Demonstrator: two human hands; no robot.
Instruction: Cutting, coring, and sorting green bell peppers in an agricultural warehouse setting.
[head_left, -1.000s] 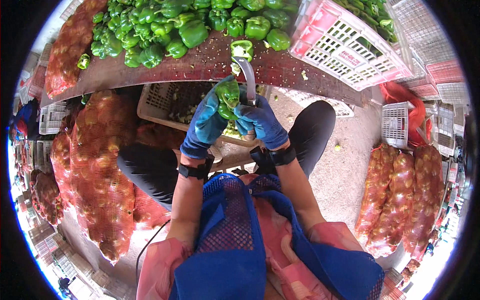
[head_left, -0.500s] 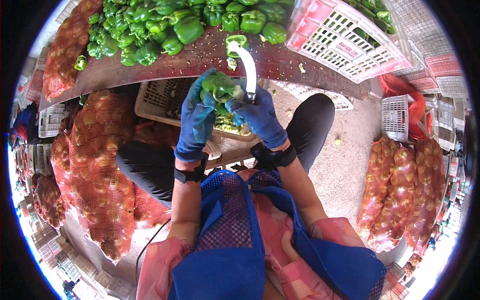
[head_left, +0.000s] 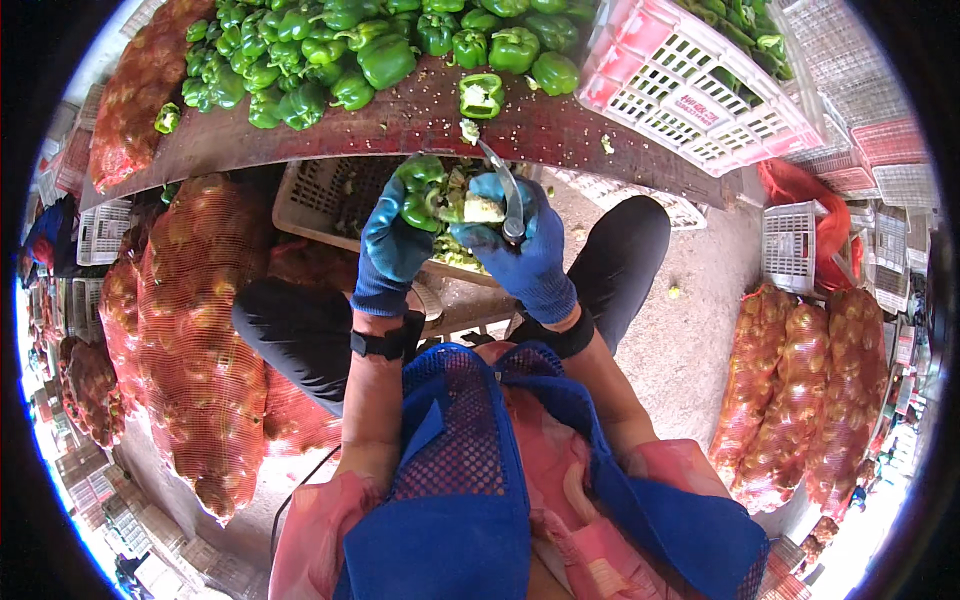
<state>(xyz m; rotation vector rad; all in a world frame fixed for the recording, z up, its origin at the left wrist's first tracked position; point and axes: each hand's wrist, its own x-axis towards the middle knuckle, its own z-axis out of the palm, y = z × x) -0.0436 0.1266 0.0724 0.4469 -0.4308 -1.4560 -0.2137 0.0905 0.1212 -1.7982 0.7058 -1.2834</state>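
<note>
Green pepper (head_left: 421,184) between clamped fingers of left hand (head_left: 392,240), seemingly steadied — right hand (head_left: 532,250) clamped on knife (head_left: 513,200), core (head_left: 483,209) between fingertips.

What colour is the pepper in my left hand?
The pepper in your left hand is green, best seen in the head view.

pepper (head_left: 421,187): green | gloves (head_left: 540,270): blue, teal | crate (head_left: 697,106): white-pink | tabletop (head_left: 270,147): maroon | sacks (head_left: 200,330): orange-red mesh
</note>
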